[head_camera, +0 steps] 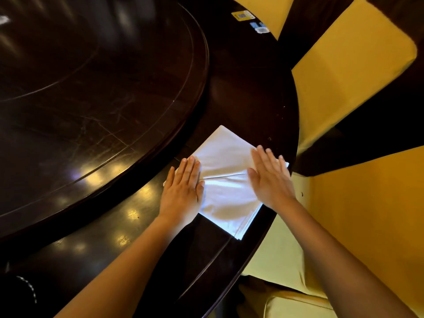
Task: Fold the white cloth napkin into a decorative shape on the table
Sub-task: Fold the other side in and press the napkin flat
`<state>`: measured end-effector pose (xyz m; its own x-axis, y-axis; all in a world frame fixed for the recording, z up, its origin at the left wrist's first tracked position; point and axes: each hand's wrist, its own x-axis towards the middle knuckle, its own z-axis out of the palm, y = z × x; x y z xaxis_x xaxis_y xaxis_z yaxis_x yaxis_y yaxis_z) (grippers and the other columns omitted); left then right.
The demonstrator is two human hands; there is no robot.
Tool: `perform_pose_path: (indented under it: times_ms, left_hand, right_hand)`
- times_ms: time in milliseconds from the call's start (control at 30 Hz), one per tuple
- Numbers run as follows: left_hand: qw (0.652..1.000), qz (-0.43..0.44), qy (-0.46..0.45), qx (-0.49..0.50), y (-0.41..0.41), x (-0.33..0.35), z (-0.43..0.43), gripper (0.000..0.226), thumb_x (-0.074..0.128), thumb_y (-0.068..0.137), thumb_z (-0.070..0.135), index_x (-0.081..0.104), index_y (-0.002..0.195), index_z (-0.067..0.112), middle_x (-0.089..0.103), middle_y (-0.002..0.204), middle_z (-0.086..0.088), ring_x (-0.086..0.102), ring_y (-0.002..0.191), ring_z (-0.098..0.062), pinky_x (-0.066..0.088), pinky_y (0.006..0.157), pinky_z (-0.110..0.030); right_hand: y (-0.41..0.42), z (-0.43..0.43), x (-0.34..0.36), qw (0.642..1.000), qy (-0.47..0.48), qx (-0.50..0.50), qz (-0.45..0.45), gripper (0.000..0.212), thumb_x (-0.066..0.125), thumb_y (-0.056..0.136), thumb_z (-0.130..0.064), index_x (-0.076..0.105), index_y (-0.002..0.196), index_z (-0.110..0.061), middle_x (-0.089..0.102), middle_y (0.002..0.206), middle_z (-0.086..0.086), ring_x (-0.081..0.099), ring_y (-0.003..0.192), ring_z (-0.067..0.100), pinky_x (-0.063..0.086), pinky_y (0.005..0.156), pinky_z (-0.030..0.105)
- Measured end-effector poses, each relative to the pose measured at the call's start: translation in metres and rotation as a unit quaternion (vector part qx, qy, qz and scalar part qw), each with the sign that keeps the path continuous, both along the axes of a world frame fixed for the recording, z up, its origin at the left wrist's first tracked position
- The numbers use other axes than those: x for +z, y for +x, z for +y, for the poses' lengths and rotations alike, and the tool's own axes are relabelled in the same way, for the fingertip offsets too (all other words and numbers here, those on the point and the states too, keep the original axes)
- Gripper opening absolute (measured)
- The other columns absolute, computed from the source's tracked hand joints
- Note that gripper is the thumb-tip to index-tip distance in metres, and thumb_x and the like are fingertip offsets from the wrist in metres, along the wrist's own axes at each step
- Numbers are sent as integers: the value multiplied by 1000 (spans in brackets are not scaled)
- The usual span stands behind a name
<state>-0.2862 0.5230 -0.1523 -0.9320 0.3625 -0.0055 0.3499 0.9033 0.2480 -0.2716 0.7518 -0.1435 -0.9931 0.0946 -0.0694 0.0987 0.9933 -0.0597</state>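
Observation:
The white cloth napkin [226,180] lies flat as a diamond on the dark wooden table [247,97], close to the table's right edge. A folded edge runs across its middle from left to right. My left hand [182,189] rests flat, palm down, on the napkin's left corner, fingers together and straight. My right hand [269,177] lies flat on the right corner, fingers extended. Neither hand grips the cloth. The napkin's near corner reaches the table's rim.
A raised dark turntable [91,88] fills the left and centre of the table. Yellow-cushioned chairs [351,72] stand along the right edge. Small stickers [243,15] lie at the table's far edge. A dark object [18,292] sits at the bottom left.

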Motion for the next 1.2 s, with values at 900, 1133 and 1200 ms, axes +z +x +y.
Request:
perform_pose_path:
  times_ms: [900, 1133, 1200]
  left_hand:
    - [991, -46, -92, 87, 99, 28, 9, 70, 19, 86, 46, 38, 135, 1, 44, 139, -23, 43, 127, -37, 33, 106, -49]
    - [995, -15, 51, 86, 80, 51, 1, 41, 39, 89, 32, 59, 113, 5, 62, 109, -21, 55, 99, -40, 46, 83, -46]
    - [988, -33, 58, 141, 39, 56, -8, 43, 45, 93, 23, 43, 131, 2, 50, 131, -23, 43, 119, -41, 37, 97, -47]
  right_hand:
    - [132, 12, 10, 972, -22, 156, 176, 29, 64, 79, -11, 68, 107, -16, 65, 121, 4, 53, 106, 24, 42, 89, 35]
    - [115, 25, 22, 893, -408, -179, 57, 24, 50, 92, -9, 59, 113, -15, 64, 87, -8, 64, 78, 17, 52, 74, 23]
    - [105, 23, 24, 840, -486, -243, 20, 21, 49, 93, -16, 55, 112, -11, 60, 79, -2, 63, 67, 18, 54, 64, 26]
